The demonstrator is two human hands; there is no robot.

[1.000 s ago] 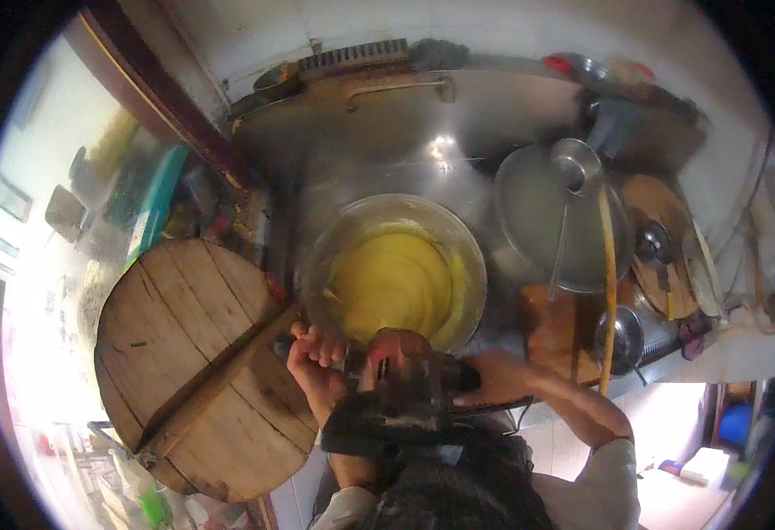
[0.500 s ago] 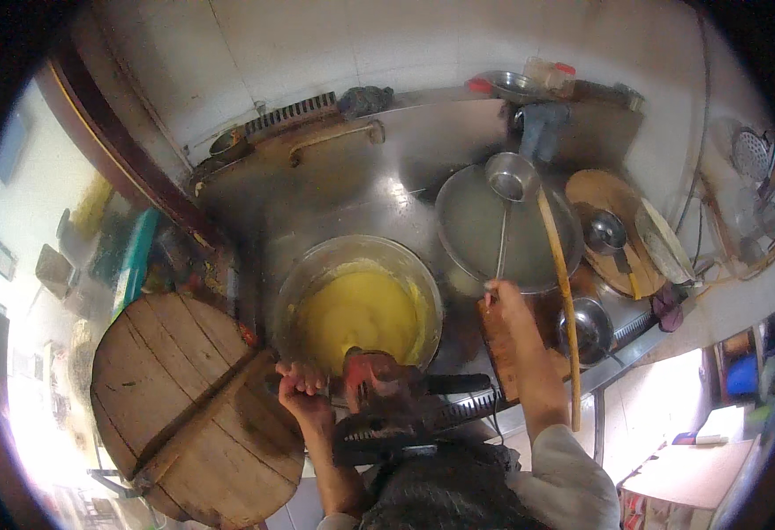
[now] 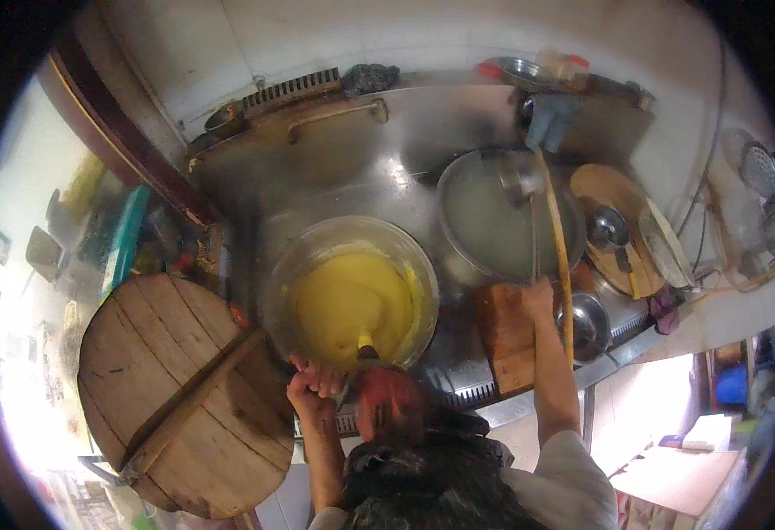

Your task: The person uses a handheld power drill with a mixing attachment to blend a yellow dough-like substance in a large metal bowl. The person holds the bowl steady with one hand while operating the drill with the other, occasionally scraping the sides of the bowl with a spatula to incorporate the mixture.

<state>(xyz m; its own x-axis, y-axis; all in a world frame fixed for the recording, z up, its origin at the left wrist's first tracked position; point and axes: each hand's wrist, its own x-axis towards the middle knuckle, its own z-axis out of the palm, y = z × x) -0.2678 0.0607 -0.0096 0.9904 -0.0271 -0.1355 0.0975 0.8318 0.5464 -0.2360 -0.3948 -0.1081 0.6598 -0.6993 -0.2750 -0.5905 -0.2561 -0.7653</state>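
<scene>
My left hand (image 3: 314,387) is closed around the side handle of a red-bodied handheld power mixer (image 3: 389,399). The mixer's dark shaft dips into thick yellow batter (image 3: 352,296) in a wide metal pot (image 3: 283,256). A long-handled metal ladle (image 3: 534,231) is gripped by its end in my right hand (image 3: 537,300). The ladle's bowl hangs over the large pot (image 3: 447,221) of cloudy liquid, near its far right side; whether it touches the liquid is unclear. A long wooden stick (image 3: 562,265) crosses that pot just right of the ladle.
A round wooden lid (image 3: 171,353) lies at the left. Beneath my right hand is a wooden board (image 3: 506,340). To the right are a metal bowl (image 3: 587,329), a dark ladle (image 3: 606,228) on a round board (image 3: 592,184), and a hanging skimmer (image 3: 761,170).
My right hand and the ladle have shifted right, and the ladle's bowl has tilted. The mixer body has moved nearer me, with more of its shaft showing. My left hand keeps its grip.
</scene>
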